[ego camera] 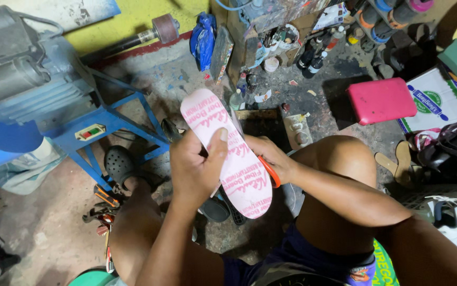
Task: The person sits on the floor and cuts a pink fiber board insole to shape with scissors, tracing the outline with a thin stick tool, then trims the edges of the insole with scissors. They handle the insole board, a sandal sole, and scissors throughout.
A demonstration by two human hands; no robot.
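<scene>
The left hand (195,167) is closed on a white insole (227,151) printed in pink; its thumb lies flat across the face near the middle and the other fingers curl behind the left edge. The right hand (271,159) is shut on the orange handles of scissors (271,172) at the insole's right edge; the blades are hidden, so whether they are apart or together cannot be told. The insole stands tilted between the knees, toe end far and to the left, heel end near and to the right, held clear of the floor.

Under the hands lies a dark sandal (215,209). A black clog (118,164) sits on the left foot. Left of that is a blue stand (106,127) carrying a grey motor (16,69). To the far right is a pink stool (381,99), and near right a white shoe (453,220). Bottles (313,61) crowd the far wall.
</scene>
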